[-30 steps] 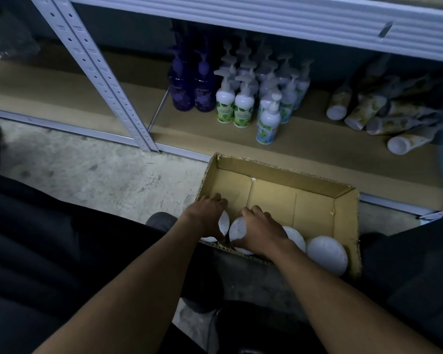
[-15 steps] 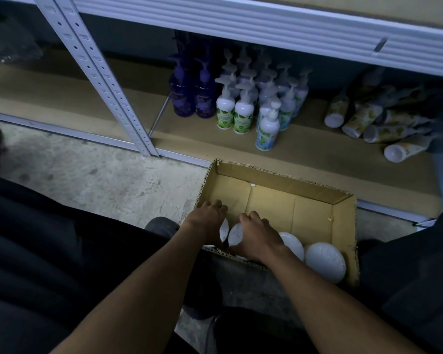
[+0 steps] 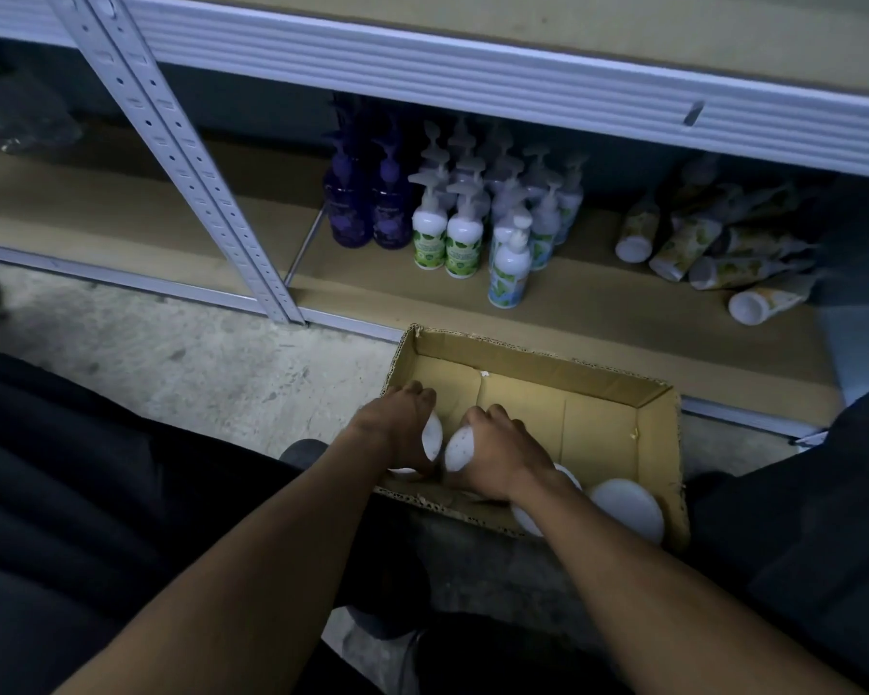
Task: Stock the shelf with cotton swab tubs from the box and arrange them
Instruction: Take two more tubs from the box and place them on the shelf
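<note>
**A:** so where are the hands at?

**B:** both down inside the cardboard box on the floor in front of the shelf. Left hand is curled over one white tub, right hand is wrapped round the tub beside it. Forearms reach in from the near side, knuckles up.

**A:** which way are the tubs facing?

**B:** the two held ones look tipped, round faces turned toward each other. Two loose tubs sit in the box's near right corner, flat tops up. Can't tell more, it's dim.
</note>
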The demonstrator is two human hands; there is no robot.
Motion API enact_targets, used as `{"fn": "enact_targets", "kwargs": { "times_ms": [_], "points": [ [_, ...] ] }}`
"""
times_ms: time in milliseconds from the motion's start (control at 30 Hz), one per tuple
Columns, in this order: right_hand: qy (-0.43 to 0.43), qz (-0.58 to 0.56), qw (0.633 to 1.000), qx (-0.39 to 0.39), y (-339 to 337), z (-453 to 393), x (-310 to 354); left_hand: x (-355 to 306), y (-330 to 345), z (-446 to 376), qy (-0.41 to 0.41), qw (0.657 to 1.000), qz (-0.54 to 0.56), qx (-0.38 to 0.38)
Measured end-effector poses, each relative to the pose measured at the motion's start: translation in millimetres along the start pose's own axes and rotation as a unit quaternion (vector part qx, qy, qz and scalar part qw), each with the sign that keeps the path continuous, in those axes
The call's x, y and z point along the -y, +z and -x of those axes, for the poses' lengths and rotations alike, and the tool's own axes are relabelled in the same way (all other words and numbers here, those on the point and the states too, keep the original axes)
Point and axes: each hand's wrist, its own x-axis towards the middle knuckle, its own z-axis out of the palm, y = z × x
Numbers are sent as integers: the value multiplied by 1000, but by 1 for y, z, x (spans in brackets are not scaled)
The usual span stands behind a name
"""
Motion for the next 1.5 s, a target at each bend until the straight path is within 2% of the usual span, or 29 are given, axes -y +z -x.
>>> {"fn": "enact_targets", "kwargs": {
  "times_ms": [267, 633, 1000, 1200, 1500],
  "points": [
    [-37, -13, 998, -39, -58, 13, 5, -12, -56, 13, 15, 998, -16, -56],
    [-85, 53, 983, -153, -149, 52, 17, -51, -154, 53, 59, 989, -51, -129],
    [-120, 72, 953, -269, -250, 121, 36, -105, -254, 109, 126, 960, -115, -221],
    [-122, 95, 932, -327, -306, 156, 47, -136, -308, 124, 129, 936, -164, -285],
    [-81, 132, 915, -372, -389, 189, 40, -191, -377, 126, 139, 930, -163, -298]
  ]
}}
